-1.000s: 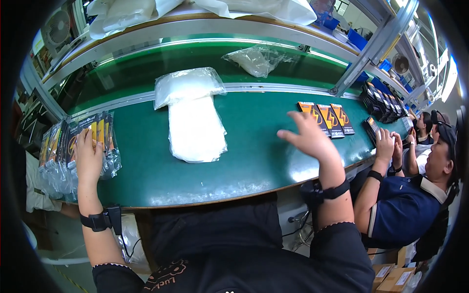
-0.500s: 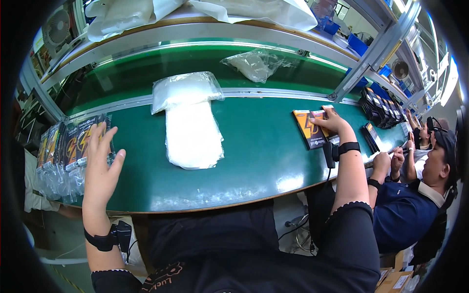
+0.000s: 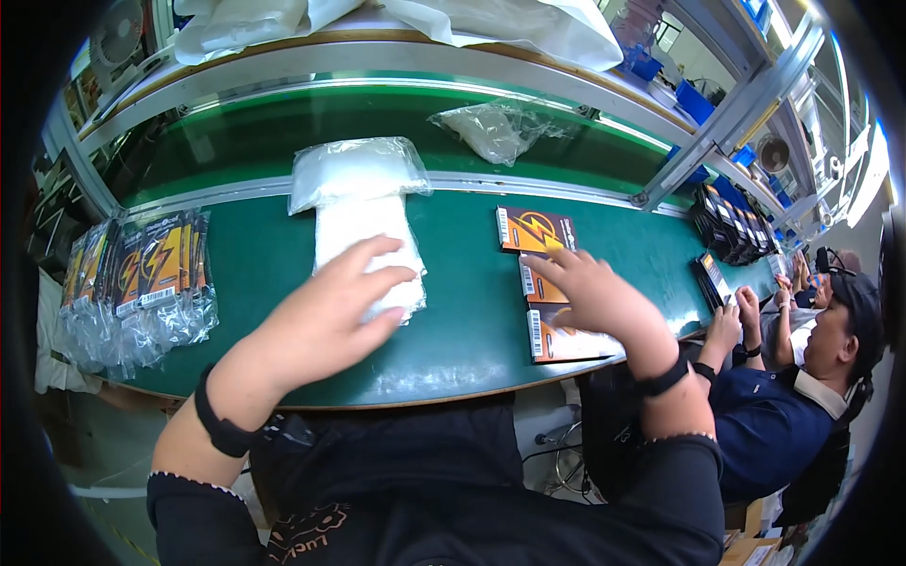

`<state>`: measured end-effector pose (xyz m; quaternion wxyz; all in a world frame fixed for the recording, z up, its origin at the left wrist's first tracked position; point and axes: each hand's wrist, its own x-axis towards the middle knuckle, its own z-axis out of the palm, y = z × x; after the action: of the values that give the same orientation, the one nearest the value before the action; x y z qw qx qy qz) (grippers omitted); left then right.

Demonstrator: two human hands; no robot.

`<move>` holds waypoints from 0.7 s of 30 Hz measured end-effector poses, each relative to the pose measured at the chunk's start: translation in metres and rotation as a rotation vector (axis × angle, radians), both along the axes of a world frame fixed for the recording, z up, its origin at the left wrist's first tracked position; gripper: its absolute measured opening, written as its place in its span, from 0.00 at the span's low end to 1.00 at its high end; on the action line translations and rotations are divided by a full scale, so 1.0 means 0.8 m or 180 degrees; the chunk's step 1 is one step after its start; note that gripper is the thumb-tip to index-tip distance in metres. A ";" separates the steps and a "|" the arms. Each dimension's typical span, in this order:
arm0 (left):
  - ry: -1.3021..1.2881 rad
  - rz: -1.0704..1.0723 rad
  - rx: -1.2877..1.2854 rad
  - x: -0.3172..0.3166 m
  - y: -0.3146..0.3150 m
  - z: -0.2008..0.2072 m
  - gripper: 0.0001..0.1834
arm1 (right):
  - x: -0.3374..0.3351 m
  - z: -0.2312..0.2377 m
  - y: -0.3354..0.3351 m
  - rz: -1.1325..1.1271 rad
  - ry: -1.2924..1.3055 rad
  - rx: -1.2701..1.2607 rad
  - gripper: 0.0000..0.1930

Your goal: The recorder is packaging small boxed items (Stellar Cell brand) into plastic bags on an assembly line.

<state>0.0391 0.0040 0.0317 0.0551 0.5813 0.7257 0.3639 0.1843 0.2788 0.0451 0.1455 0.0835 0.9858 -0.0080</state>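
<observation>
Over the front part of a stack of clear plastic bags (image 3: 363, 222) hovers my left hand (image 3: 344, 302), its fingers spread and nothing in them. My right hand (image 3: 599, 297) is above several flat orange-and-black boxes (image 3: 533, 229), which lie in an overlapping column on the green table. Its fingers are apart and slightly blurred; whether a fingertip touches a box I cannot tell. The hand partly covers the lower boxes. At the far left, several bagged boxes (image 3: 156, 264) of the same colours lean together in a bunch.
A bulging plastic packet (image 3: 359, 170) rests on the bag stack's far end. Behind the table's metal rail lies a crumpled clear bag (image 3: 495, 127). Stacked dark boxes (image 3: 731, 226) stand at the right, near a seated co-worker (image 3: 783, 396). A metal post (image 3: 727, 108) rises at the back right.
My left hand has moved right, from the bagged boxes to the bag stack. My right hand has let go of the boxes, which now lie farther left, spread in a column.
</observation>
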 end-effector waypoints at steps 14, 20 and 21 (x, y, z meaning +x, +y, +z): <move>0.1164 -0.0070 -0.1684 0.013 0.239 -0.009 0.24 | 0.085 -0.054 -0.029 -0.0426 0.0730 0.0055 0.34; 0.1031 -0.0027 -0.2782 0.042 0.243 -0.035 0.37 | 0.082 -0.044 0.048 -0.0229 0.0932 -0.1365 0.37; 0.0795 -0.0132 -0.2843 0.058 0.233 -0.029 0.36 | 0.080 -0.042 0.060 -0.0252 0.0901 -0.1509 0.36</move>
<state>0.0858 0.1900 0.0083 0.2196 0.5544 0.8006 -0.0582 0.2482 0.3269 0.0117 0.0214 0.0836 0.9629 -0.2557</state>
